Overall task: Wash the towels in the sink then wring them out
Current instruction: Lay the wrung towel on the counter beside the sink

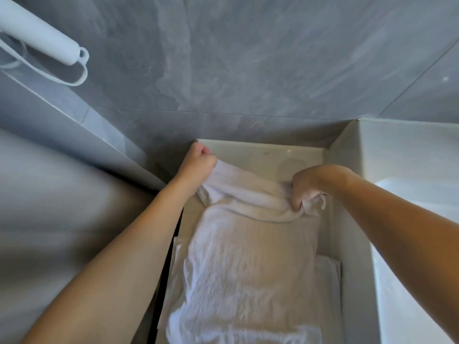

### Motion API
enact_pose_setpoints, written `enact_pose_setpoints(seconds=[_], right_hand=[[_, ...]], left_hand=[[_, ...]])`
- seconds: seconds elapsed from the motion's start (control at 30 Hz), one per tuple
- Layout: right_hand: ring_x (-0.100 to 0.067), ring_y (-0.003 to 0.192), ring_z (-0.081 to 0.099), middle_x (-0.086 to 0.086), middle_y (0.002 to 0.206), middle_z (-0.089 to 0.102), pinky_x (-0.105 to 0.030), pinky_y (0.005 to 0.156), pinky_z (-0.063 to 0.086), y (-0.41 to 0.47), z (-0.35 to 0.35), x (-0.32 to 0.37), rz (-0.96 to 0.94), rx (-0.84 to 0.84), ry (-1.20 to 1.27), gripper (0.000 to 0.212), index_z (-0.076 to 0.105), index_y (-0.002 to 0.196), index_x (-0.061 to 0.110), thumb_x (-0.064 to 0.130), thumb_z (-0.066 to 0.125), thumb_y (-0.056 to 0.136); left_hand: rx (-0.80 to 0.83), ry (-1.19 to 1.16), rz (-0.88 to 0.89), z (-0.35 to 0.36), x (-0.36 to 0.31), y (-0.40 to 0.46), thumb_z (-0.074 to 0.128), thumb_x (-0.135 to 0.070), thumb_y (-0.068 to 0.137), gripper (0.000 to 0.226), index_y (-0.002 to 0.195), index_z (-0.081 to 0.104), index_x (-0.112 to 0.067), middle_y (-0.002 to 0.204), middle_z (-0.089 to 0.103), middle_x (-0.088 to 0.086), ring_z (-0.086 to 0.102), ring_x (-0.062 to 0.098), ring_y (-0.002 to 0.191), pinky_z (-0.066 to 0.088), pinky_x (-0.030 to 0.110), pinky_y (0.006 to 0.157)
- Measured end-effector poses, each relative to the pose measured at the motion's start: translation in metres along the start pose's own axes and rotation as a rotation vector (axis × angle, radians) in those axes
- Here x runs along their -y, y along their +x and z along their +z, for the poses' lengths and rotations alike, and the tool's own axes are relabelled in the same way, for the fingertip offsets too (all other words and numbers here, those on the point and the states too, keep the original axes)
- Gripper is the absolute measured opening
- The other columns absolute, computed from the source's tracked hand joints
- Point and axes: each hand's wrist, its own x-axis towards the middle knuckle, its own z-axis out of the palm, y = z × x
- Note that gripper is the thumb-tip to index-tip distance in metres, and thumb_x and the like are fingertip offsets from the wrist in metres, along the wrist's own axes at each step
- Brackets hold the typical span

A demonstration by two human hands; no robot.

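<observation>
— Towels: how many do you count?

— Two that I can tell. One white towel (248, 256) is held up by its far edge and hangs down the middle of the white sink (347, 244). A second towel (327, 274) lies flat under it, with only an edge showing at about 4 o'clock from the first.

— And hands?

— Two, both bare-armed. The left hand (198, 167) sits at 11 o'clock of the hanging towel, with fingers curled tight round that towel's left corner. The right hand (308, 187) is at 1 o'clock, clenched on the bunched right corner, with a bit of cloth poking out past the knuckles.

— So where is the towel relative to the grip?

— Its top edge stretches between the two fists and sags a little in the middle. The rest drapes toward 6 o'clock, below both hands, into the basin.

— Anything else around?

— Grey marbled tiles (248, 58) rise behind the sink at 12 o'clock. One white handle (39, 33) with a looped cord hangs at 10 o'clock, well apart from the hands. A white ledge (409, 150) runs along the right at 3 o'clock.
</observation>
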Motion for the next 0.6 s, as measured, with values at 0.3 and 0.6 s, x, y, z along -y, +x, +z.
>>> enact_pose_setpoints(seconds=[0.3,0.6], right_hand=[[-0.035,0.136,0.024,-0.015,0.152,0.017,-0.052,0.108,0.027,-0.006,-0.007,0.01,0.161,-0.78,-0.007,0.061,0.022,0.149,0.018,0.022,0.048,0.093],[-0.032,0.149,0.005,-0.006,0.164,-0.005,-0.055,0.118,-0.003,0.014,0.086,0.01,0.029,-0.52,-0.148,0.062,0.002,0.157,0.018,0.028,0.026,0.101]], left_hand=[[-0.32,0.773,0.504,-0.016,-0.018,0.019,0.058,-0.013,0.082,0.039,0.121,0.051,-0.011,0.132,0.041,0.017,0.044,0.04,0.116,0.041,0.048,0.093],[-0.056,0.89,0.312,0.025,0.113,-0.087,0.04,-0.044,0.097,0.057,0.15,0.03,-0.027,0.158,0.012,0.004,0.011,0.029,0.148,-0.002,0.056,0.121]])
